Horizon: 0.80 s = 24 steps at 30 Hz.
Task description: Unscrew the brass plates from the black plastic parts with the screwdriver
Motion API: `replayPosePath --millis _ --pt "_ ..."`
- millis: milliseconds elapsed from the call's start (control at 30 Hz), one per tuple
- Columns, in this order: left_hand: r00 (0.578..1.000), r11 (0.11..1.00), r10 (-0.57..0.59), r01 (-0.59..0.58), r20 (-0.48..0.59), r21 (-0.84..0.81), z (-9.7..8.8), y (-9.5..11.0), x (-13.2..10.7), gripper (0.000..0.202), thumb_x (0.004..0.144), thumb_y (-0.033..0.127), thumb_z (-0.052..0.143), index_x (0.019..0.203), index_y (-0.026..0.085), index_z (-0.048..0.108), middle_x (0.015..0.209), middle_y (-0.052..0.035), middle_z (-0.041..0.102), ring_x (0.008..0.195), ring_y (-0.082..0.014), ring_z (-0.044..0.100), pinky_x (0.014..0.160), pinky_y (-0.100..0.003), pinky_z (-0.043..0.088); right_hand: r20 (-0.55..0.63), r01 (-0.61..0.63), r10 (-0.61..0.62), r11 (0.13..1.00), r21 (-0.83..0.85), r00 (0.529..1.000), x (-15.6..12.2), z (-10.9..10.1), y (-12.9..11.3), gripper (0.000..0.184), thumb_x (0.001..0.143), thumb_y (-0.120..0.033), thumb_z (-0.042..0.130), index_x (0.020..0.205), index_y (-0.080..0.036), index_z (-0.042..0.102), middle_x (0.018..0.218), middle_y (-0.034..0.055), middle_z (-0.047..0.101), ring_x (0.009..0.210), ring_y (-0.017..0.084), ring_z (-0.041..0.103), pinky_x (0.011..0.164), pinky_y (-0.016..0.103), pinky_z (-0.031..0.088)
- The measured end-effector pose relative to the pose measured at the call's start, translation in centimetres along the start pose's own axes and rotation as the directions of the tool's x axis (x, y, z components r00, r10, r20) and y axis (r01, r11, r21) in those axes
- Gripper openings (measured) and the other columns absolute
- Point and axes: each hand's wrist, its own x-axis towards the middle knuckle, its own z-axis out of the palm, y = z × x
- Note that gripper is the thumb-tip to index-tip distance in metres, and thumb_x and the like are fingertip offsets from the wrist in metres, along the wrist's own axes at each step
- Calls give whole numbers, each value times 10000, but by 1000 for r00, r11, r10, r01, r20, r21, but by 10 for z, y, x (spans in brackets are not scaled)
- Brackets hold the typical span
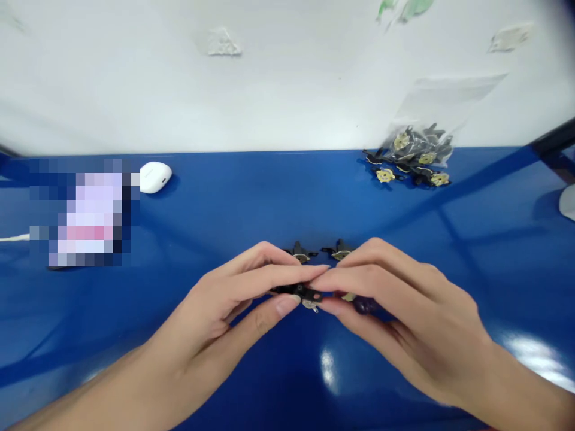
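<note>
The left hand [215,314] pinches the black part [302,291], nearly closed; the right hand [417,311] grips its right end. Its long axis runs nearly along the bench's [251,203] back edge.

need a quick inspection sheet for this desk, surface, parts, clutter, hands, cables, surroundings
Surface: blue desk, glossy, with glare spots
Parts: small black part held at centre; two similar parts just behind it; loose pile at rear right, by a clear bag holding more
Clutter: white case and a pixelated phone-like object, left side
Hands: left hand pinches that part; right hand has fingertips at its right end, grip unclear
Cables: white cable at left edge, connection hidden by pixelation
Surroundings: white wall with rough patches
</note>
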Motion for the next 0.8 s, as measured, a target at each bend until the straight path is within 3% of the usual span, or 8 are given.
replayPosePath --millis 67,267,400,500,633,800 --pt "998 992 -47 51 45 -115 1 3 2 394 1142 229 670 1421 472 806 1240 37 800 1069 -113 780 923 -134 593 -8 11 -11 1000 -15 1000 1 -1 -1 131 1162 -227 602 1171 -253 730 1016 -14 780 760 75 744 614 215 535" --pt "979 933 -206 197 3 -302 3 4 6 207 990 267 900 1155 390 930 1062 21 862 946 -126 774 877 -144 589 -57 -8 12 998 62 998 1 0 -3 53 1128 -233 681 1131 -207 727 952 -12 771 756 69 714 650 203 542" --pt "934 788 -349 334 72 -517 2 -2 5 93 992 256 903 1062 317 908 1069 15 885 1001 -123 802 904 -136 601 -77 -45 54 993 113 996 1 -1 -6 36 1096 -212 730 1122 -193 716 946 -20 774 758 58 698 673 180 554" --pt "915 684 -381 378 136 -624 4 -4 3 152 1003 248 896 1138 317 900 1122 11 889 1027 -114 812 903 -118 605 -51 -32 39 992 120 998 1 -5 -7 49 1087 -204 741 1135 -214 741 969 -6 783 783 80 742 697 202 591" --pt "887 565 -412 430 210 -705 10 -2 2 147 1002 279 900 1149 282 907 1108 -10 888 984 -123 817 899 -143 638 -21 -5 7 995 96 1000 1 -9 -7 75 1090 -257 737 1052 -245 800 927 12 787 717 115 756 626 227 614" --pt "846 488 -484 472 223 -734 13 5 2 114 948 271 949 1048 226 918 945 -18 881 913 -133 824 856 -138 651 -33 -88 91 993 77 995 1 -11 -10 145 1060 -207 739 986 -274 844 884 22 817 702 153 773 616 234 651"
